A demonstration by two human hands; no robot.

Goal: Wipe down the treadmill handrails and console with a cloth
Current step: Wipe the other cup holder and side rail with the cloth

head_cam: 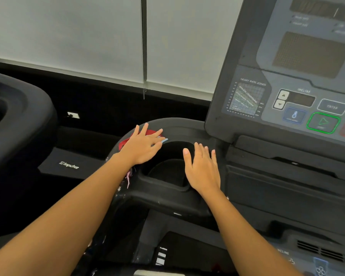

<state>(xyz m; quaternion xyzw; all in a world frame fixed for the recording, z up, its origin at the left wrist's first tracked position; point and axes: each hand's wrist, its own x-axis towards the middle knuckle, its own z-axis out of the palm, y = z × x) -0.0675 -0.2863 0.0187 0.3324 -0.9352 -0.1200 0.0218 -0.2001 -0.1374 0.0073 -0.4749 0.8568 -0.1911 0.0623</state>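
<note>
My left hand lies flat with straight fingers on a red cloth, pressing it onto the rounded left corner of the black treadmill console housing. Most of the cloth is hidden under the hand; frayed pink threads hang below the wrist. My right hand rests flat, fingers straight, on the right rim of the round cup holder and holds nothing. The grey console panel with its buttons and displays rises at the right.
A second black treadmill stands to the left, with a dark gap between the two machines. Pale window blinds fill the back, a bead cord hanging in the middle. A lower control panel with vents sits at the bottom right.
</note>
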